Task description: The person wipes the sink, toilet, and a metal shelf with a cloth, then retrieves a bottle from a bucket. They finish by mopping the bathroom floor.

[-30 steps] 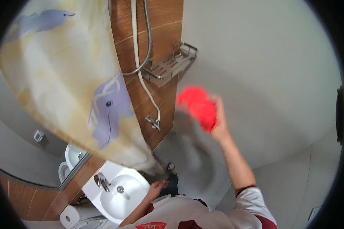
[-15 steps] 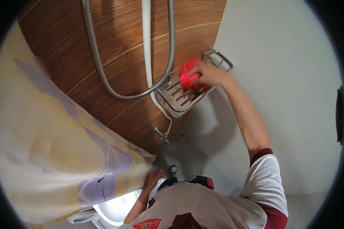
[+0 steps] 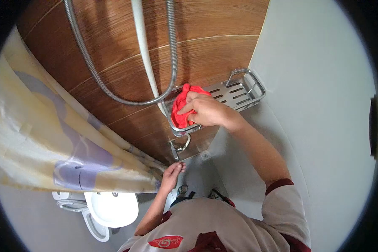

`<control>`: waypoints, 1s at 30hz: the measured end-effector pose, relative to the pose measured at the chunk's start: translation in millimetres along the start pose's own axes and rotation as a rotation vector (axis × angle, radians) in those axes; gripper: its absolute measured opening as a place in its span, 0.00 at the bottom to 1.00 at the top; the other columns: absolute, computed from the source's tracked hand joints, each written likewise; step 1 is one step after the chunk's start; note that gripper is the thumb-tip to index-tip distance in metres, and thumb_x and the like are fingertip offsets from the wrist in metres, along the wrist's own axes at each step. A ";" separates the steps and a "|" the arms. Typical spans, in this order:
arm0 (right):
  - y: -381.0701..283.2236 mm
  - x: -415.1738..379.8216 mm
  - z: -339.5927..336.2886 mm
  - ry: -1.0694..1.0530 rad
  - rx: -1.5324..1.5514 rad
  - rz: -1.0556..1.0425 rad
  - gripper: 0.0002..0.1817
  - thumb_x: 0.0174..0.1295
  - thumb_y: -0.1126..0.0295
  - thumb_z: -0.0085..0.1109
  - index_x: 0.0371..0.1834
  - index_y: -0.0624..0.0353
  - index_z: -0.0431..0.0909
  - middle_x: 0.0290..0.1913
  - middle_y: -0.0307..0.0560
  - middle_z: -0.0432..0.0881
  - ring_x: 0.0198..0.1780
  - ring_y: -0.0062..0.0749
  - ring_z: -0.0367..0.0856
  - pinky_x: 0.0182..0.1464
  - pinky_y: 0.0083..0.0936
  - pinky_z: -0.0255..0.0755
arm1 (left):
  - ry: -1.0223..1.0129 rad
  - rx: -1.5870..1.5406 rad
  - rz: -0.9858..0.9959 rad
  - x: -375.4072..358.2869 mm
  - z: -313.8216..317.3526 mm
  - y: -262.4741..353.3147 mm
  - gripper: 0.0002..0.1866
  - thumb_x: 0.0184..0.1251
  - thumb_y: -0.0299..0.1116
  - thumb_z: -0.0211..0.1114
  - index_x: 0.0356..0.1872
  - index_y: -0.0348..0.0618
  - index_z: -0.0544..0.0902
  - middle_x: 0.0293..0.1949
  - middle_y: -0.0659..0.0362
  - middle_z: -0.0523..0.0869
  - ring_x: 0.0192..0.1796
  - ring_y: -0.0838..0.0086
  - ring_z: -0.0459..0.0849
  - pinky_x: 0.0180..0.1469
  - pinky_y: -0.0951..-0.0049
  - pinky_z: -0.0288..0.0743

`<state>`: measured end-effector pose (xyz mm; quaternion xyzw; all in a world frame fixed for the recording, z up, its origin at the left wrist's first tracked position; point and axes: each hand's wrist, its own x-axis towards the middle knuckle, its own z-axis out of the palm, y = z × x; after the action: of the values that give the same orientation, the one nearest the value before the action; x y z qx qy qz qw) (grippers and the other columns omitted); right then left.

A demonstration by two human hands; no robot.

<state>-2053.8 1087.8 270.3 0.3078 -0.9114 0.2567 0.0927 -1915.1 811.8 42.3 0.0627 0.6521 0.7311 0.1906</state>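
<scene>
Crumpled red cloth (image 3: 181, 110) on the left end of the slotted metal shelf (image 3: 239, 90)

Right hand (image 3: 208, 111) with red cloth (image 3: 183, 107): a second ago raised in open air before grey wall, half a second ago at far right end of metal shower rack (image 3: 239, 90), now pressing cloth on rack's left end. Left hand (image 3: 172, 173): from beside washbasin (image 3: 111, 208) to edge of shower curtain (image 3: 50, 138), fingers touching its hem. View closer to wood-panel wall (image 3: 206, 46).
</scene>
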 end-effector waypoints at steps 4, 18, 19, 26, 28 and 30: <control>88.7 -48.8 -72.1 -0.072 -0.117 0.218 0.16 0.49 0.71 0.62 0.43 0.52 0.89 0.38 0.55 0.87 0.43 0.48 0.86 0.49 0.41 0.79 | 0.046 -0.052 0.052 -27.4 29.1 36.2 0.20 0.81 0.43 0.54 0.53 0.34 0.82 0.46 0.56 0.86 0.48 0.73 0.83 0.56 0.70 0.76; 28.9 -11.3 -36.7 -0.275 0.013 0.136 0.16 0.62 0.56 0.60 0.36 0.59 0.88 0.31 0.52 0.87 0.33 0.35 0.85 0.39 0.35 0.75 | 0.261 -0.136 0.284 22.4 41.1 127.9 0.21 0.80 0.48 0.52 0.54 0.41 0.80 0.42 0.60 0.85 0.40 0.79 0.82 0.51 0.72 0.76; 16.0 -1.4 -30.6 -0.319 0.002 0.121 0.20 0.65 0.54 0.58 0.35 0.61 0.87 0.31 0.53 0.87 0.32 0.37 0.84 0.38 0.36 0.74 | 0.255 -0.141 0.283 24.4 37.7 128.5 0.21 0.80 0.48 0.52 0.54 0.40 0.80 0.42 0.60 0.85 0.40 0.79 0.82 0.51 0.72 0.76; 17.5 -37.3 -67.9 -0.302 -0.048 0.455 0.34 0.74 0.42 0.40 0.47 0.66 0.83 0.49 0.62 0.83 0.55 0.49 0.80 0.61 0.41 0.69 | 0.208 -0.087 0.274 15.2 5.1 132.5 0.20 0.81 0.47 0.51 0.53 0.40 0.81 0.40 0.60 0.85 0.41 0.79 0.82 0.50 0.74 0.76; 25.6 -51.4 -79.9 -0.208 0.016 0.567 0.36 0.75 0.41 0.36 0.49 0.66 0.83 0.52 0.63 0.83 0.59 0.51 0.79 0.61 0.43 0.69 | 0.195 -0.107 0.275 13.2 -0.6 121.3 0.20 0.82 0.45 0.50 0.52 0.39 0.81 0.40 0.61 0.85 0.41 0.79 0.82 0.50 0.75 0.76; 4.0 -44.9 -51.3 -0.064 0.084 0.645 0.37 0.75 0.40 0.35 0.51 0.65 0.82 0.54 0.64 0.81 0.61 0.53 0.77 0.62 0.44 0.69 | 0.186 -0.129 0.303 16.8 9.2 120.1 0.19 0.82 0.45 0.50 0.51 0.39 0.82 0.41 0.60 0.85 0.41 0.78 0.82 0.50 0.75 0.76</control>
<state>-2020.0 1140.5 297.6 0.0147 -0.9530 0.3007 -0.0349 -1951.0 817.2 158.4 0.0801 0.6020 0.7942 0.0207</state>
